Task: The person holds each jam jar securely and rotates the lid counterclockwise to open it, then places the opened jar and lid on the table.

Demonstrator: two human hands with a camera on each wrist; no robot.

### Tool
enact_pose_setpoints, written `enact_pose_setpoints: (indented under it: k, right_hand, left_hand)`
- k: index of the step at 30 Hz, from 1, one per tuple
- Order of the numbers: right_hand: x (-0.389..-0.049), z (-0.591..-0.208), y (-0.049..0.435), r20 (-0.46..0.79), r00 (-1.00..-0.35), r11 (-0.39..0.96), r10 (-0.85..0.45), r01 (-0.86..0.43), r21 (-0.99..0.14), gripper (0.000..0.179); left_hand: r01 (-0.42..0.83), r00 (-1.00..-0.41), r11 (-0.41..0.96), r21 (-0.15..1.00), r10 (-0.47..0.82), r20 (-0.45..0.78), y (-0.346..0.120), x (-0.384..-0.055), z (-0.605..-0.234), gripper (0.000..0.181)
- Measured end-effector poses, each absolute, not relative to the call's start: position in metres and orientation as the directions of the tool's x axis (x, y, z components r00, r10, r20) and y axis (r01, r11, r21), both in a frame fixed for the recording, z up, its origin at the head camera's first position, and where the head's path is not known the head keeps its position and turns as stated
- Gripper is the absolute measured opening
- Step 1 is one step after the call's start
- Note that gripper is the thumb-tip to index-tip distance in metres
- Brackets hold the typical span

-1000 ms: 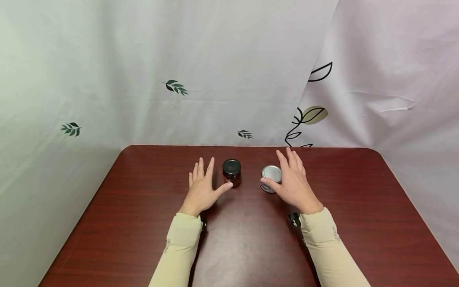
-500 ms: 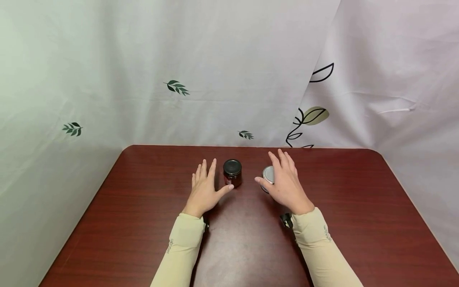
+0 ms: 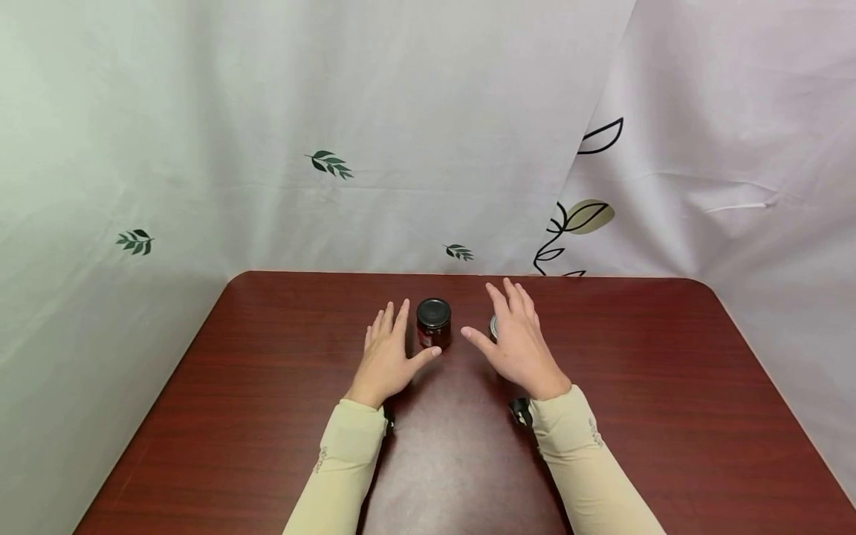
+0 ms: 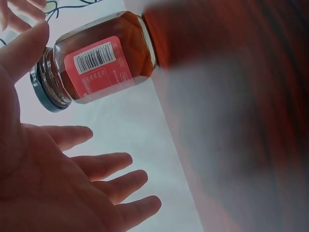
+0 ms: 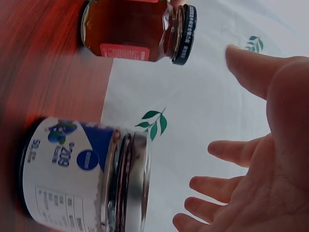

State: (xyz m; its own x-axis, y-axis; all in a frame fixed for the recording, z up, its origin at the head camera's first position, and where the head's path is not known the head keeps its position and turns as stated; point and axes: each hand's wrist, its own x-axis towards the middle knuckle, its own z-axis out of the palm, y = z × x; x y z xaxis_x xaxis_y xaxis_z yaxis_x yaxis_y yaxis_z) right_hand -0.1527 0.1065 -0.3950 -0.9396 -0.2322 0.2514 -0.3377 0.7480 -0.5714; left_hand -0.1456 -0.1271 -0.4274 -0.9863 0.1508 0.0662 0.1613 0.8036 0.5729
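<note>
A glass jar (image 3: 434,324) of reddish-brown contents, with a black lid and a red barcode label, stands upright toward the back of the table. My left hand (image 3: 388,360) is just left of it, fingers spread and thumb reaching across its front low edge in the head view. A second jar (image 5: 67,174) has a silver lid and a white and blue label. My right hand (image 3: 518,345) hovers near it with spread fingers and covers most of it in the head view. Both hands hold nothing. In the left wrist view the thumb overlaps the black lid (image 4: 46,92).
The dark red wooden table (image 3: 441,461) has rounded back corners. Behind it hangs a pale curtain (image 3: 428,134) printed with leaves. Both forearms wear light sleeves with a small black device (image 3: 521,412) at the wrist.
My right hand has moved left, in front of the silver-lidded jar, hiding more of it. The left hand has shifted slightly right, closer to the black-lidded jar. Both jars stay put.
</note>
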Motion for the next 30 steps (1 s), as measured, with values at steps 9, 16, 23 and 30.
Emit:
enact_pose_setpoints:
  k: [9,16,23,30]
  right_hand:
    - [-0.153,-0.396,0.098,0.247,-0.939,0.742,-0.238,-0.34,-0.578,0.082]
    - [-0.154,-0.397,0.09,0.232,-0.944,0.74,-0.234,-0.327,-0.588,0.08]
    - [-0.156,-0.399,0.084,0.252,-0.933,0.719,-0.258,-0.36,-0.594,0.078]
    - [-0.159,-0.403,0.077,0.264,-0.925,0.686,-0.274,-0.38,-0.62,0.076]
  left_hand:
    - [0.151,-0.987,0.776,0.613,0.147,0.057,-0.125,-0.145,-0.428,0.097]
    - [0.123,-0.99,0.754,0.645,0.137,0.029,-0.124,-0.146,-0.428,0.097]
    - [0.096,-0.993,0.743,0.663,0.12,0.009,-0.122,-0.147,-0.427,0.097]
    - [0.115,-0.992,0.735,0.668,0.117,0.043,-0.121,-0.151,-0.426,0.094]
